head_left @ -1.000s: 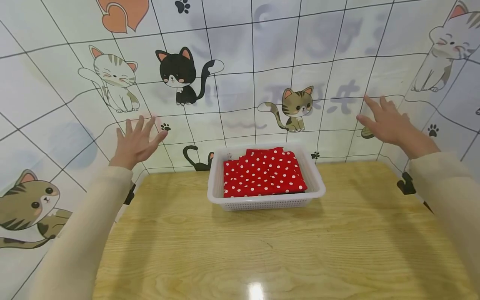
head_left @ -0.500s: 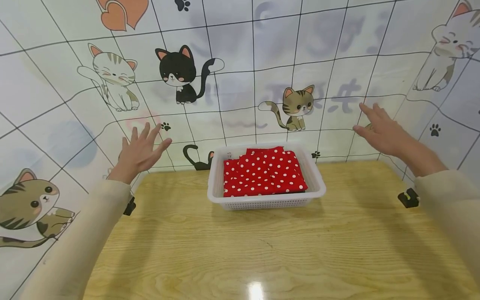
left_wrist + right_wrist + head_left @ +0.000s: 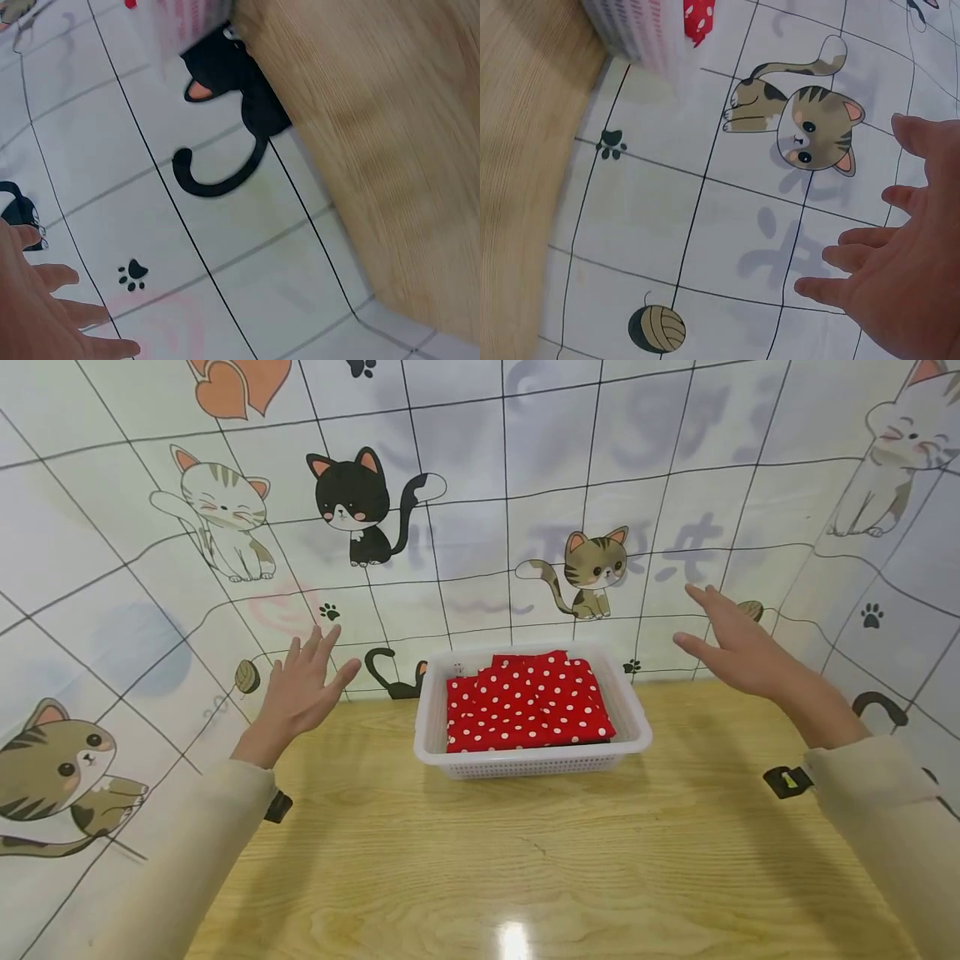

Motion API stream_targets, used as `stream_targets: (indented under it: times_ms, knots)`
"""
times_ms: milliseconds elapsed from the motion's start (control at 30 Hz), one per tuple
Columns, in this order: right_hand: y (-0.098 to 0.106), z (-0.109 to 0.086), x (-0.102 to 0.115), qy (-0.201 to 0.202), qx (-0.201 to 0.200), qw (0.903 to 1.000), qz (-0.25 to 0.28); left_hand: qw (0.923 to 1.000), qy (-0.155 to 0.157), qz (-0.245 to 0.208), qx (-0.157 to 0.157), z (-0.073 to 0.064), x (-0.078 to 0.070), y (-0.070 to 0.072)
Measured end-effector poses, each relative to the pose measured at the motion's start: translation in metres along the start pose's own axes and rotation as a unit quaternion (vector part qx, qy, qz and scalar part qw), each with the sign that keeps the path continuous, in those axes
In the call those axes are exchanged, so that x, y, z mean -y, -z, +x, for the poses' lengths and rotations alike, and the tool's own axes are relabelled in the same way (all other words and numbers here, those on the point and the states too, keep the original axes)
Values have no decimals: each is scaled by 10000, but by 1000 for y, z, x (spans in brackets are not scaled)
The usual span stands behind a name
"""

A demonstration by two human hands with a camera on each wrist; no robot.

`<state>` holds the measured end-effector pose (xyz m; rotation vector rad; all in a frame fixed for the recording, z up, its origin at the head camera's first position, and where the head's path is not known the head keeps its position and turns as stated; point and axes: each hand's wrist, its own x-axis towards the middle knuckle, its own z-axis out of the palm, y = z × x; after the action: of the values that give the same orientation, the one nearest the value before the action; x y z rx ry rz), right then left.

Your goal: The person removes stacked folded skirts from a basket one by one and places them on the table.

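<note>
A white plastic basket (image 3: 532, 767) stands at the back of the wooden table, with a folded red cloth with white polka dots (image 3: 528, 706) lying inside it. My left hand (image 3: 303, 685) is in the air to the basket's left, fingers spread and holding nothing. On the other side my right hand (image 3: 742, 643) hovers with its fingers extended, also holding nothing. The left wrist view shows the left fingers (image 3: 82, 311) against the wall sheet, with the basket's corner at the top. In the right wrist view the right hand (image 3: 907, 262) is apart from the basket (image 3: 641, 37).
A white sheet (image 3: 480, 560) with grid lines and cartoon cats covers the walls behind and beside the wooden table (image 3: 525, 860). Dark wrist-strap pieces (image 3: 787, 781) show by the sleeves. Light reflects off the table's front.
Both hands have come lower and inward toward the basket, the left moving right and the right moving left. The basket and the red cloth have stayed in place.
</note>
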<state>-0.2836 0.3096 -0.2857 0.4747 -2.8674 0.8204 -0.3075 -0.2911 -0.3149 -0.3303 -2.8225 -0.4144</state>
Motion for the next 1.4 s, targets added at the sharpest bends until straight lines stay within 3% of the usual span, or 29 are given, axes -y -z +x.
stream_targets:
  times_ms: [333,533,767,900,1033,1300,1400]
  knots:
    - [-36,-2,25,124,-376,9978,527,9912,-252,-1286,-204,-4,-42,-37]
    - [-57,-7,36,55,-308,9948,967,9760,-424,-2107,-346,-7,-70,-54]
    - [-79,-10,43,104,-189,9873,1571,9581,-304,-2842,-176,-11,-99,-71]
    - [-92,-8,44,19,-100,9825,1861,9344,-46,-3559,127,-13,-109,-81]
    - [-101,-7,46,-158,-45,9796,2003,9007,331,-4307,467,-12,-120,-90]
    - [-118,-2,54,-460,154,9745,2192,8368,1176,-5258,975,-9,-141,-103]
    - [-124,2,56,-551,273,9738,2190,8203,1386,-5420,1188,-9,-145,-106]
